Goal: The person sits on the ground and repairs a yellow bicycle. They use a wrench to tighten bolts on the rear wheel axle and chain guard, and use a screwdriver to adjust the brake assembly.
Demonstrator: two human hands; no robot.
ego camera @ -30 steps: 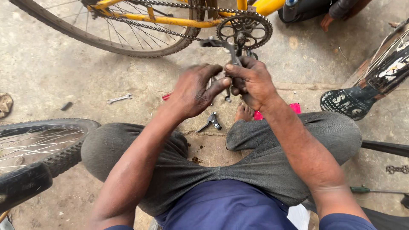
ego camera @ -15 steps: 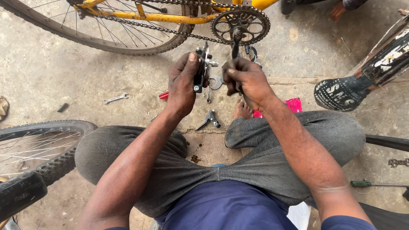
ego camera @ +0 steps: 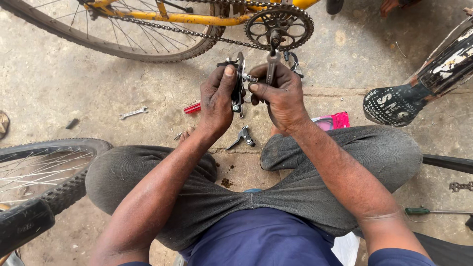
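While it is held up between the knees, just below the chainring (ego camera: 279,25) of the yellow bicycle (ego camera: 197,18), the small black brake part (ego camera: 239,86) sits upright in the left hand (ego camera: 217,101), whose fingers are curled round it with the thumb pressed on its upper edge. The right hand (ego camera: 282,96) is closed against the part's right side, fingertips pinching at a small metal fitting there; the crank arm (ego camera: 271,66) hangs down from the chainring and runs behind those fingers, though whether the hand grips it cannot be told. On the concrete floor (ego camera: 74,83) under the hands lie a second black metal piece (ego camera: 242,136) and, just left of the left wrist, a red-handled tool (ego camera: 192,108). Farther left rests a small spanner (ego camera: 133,113). A pink packet (ego camera: 335,120) lies beside the right knee. A knobbly-tyred wheel (ego camera: 49,170) lies at the left edge, a green-handled screwdriver (ego camera: 433,211) at the right, and a dark mudguard (ego camera: 419,91) juts in from the upper right
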